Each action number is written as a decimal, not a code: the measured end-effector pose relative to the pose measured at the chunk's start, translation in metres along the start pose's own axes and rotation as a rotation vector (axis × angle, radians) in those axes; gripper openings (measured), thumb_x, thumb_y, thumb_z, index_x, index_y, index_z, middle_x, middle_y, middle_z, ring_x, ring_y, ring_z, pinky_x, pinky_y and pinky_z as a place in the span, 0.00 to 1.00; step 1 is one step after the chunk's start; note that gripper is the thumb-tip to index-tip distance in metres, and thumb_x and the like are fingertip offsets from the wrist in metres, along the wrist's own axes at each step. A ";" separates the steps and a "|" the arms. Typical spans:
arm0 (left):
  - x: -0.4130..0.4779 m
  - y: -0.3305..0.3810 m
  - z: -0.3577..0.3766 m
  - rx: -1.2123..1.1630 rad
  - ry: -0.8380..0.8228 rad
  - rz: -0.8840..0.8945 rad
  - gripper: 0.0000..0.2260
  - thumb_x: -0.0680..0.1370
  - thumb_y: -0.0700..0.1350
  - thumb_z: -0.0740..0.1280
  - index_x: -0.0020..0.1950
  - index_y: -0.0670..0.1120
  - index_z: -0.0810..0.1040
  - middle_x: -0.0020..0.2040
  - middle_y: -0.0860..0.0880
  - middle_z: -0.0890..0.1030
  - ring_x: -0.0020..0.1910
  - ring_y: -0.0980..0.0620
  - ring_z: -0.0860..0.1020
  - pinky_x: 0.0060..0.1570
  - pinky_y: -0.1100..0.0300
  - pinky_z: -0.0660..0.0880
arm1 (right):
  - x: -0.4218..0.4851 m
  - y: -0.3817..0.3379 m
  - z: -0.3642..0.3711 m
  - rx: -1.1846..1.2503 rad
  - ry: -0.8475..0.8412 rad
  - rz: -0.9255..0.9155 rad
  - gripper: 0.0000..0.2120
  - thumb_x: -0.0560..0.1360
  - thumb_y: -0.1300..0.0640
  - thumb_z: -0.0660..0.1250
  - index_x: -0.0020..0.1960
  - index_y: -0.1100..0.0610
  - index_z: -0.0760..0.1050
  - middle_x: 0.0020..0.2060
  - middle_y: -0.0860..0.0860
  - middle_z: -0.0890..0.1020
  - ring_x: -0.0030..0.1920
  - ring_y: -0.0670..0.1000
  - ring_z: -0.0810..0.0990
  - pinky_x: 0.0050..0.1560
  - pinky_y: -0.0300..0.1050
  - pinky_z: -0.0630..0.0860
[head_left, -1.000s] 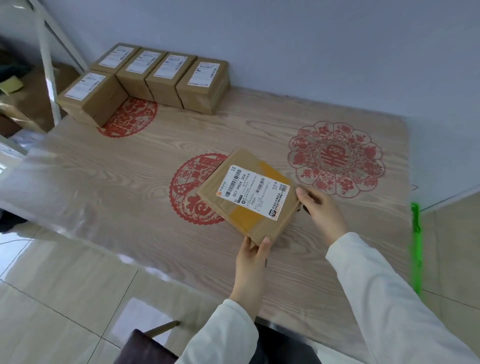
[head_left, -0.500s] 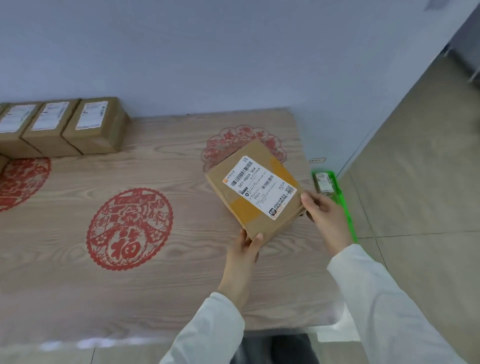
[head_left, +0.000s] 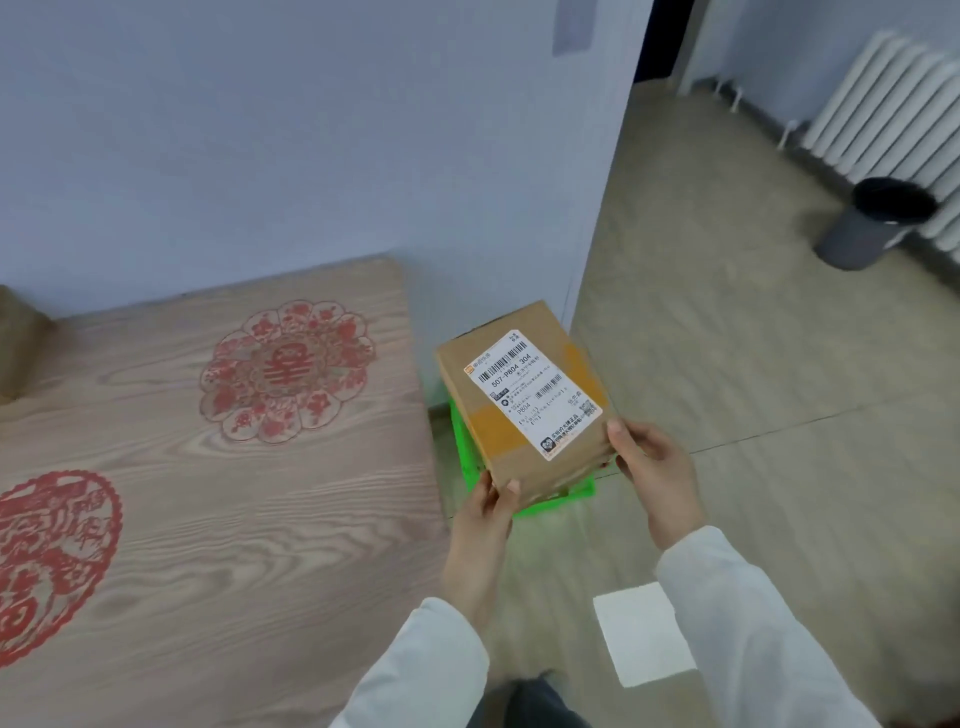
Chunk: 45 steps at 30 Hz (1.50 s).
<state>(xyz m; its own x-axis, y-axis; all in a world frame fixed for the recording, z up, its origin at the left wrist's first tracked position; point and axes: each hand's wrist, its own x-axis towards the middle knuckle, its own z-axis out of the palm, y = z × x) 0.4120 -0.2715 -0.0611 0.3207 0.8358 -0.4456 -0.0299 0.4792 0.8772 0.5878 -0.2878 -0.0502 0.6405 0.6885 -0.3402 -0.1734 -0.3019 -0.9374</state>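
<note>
A brown cardboard parcel (head_left: 519, 395) with a white shipping label and yellow tape is held in the air to the right of the table. My left hand (head_left: 480, 530) grips its near left corner, thumb on top. My right hand (head_left: 657, 473) grips its near right corner, thumb on the label's edge. Directly below the parcel a bright green crate (head_left: 465, 452) stands on the floor, mostly hidden by the parcel.
The wood-grain table (head_left: 218, 519) with red paper-cut patterns fills the left. Part of another brown box (head_left: 18, 348) shows at its far left edge. A white sheet (head_left: 641, 631) lies on the floor. A grey bin (head_left: 872, 223) stands by a white radiator (head_left: 893, 98).
Both hands lifted the parcel off the table and carried it right, past the table's edge, over the green crate. The view has swung right with it.
</note>
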 end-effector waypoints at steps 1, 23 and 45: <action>0.003 -0.002 0.013 0.021 -0.017 -0.008 0.10 0.81 0.43 0.61 0.60 0.52 0.76 0.54 0.59 0.82 0.51 0.67 0.78 0.52 0.68 0.70 | 0.005 0.000 -0.013 0.007 0.018 0.004 0.08 0.75 0.56 0.69 0.52 0.58 0.80 0.42 0.45 0.82 0.41 0.39 0.80 0.53 0.41 0.75; 0.117 0.003 0.079 0.053 -0.009 -0.063 0.12 0.81 0.48 0.62 0.64 0.57 0.74 0.61 0.58 0.78 0.62 0.58 0.75 0.68 0.58 0.66 | 0.122 -0.005 -0.047 -0.044 0.074 0.101 0.03 0.72 0.50 0.72 0.45 0.49 0.80 0.46 0.48 0.83 0.50 0.49 0.80 0.64 0.56 0.73; 0.317 -0.155 0.018 -0.013 0.423 -0.188 0.17 0.80 0.47 0.63 0.69 0.50 0.72 0.61 0.52 0.78 0.61 0.53 0.76 0.65 0.58 0.68 | 0.303 0.210 0.051 -0.156 -0.162 0.302 0.12 0.70 0.47 0.73 0.40 0.55 0.77 0.45 0.51 0.83 0.52 0.57 0.79 0.62 0.60 0.73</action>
<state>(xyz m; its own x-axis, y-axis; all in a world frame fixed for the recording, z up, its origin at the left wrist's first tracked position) 0.5351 -0.0861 -0.3351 -0.0930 0.7685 -0.6330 -0.0212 0.6341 0.7729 0.7077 -0.1088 -0.3537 0.4489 0.6449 -0.6186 -0.2120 -0.5956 -0.7748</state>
